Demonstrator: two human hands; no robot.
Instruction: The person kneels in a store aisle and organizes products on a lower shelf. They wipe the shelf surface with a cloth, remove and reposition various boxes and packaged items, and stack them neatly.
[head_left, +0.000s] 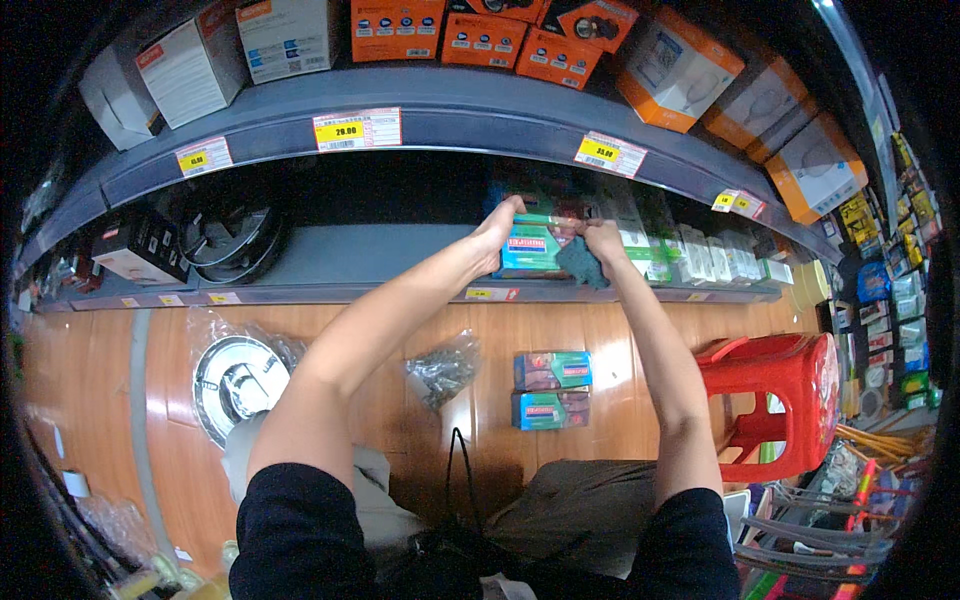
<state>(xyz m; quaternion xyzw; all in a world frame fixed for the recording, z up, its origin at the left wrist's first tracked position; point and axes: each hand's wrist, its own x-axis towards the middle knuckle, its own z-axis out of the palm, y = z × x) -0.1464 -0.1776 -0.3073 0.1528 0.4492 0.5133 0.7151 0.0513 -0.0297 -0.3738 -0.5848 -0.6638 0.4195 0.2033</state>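
On the lower shelf, my left hand (496, 234) grips the left side of a green-and-blue printed box (526, 244). At the right part of that box, my right hand (602, 241) holds a dark green cloth (580, 264), which hangs down over the box front. Some fingers of both hands are hidden behind the box and the cloth. Two similar boxes, an upper one (553, 370) and a lower one (555, 410), lie on the wood-look floor in front of me.
Above my hands juts the upper shelf's edge (480, 135), lined with price tags. A red plastic stool (814, 405) stands at right. A shiny metal pan or lid in plastic (238, 386) and a clear plastic bag (444, 369) lie on the floor. Small white boxes (716, 259) line the lower shelf.
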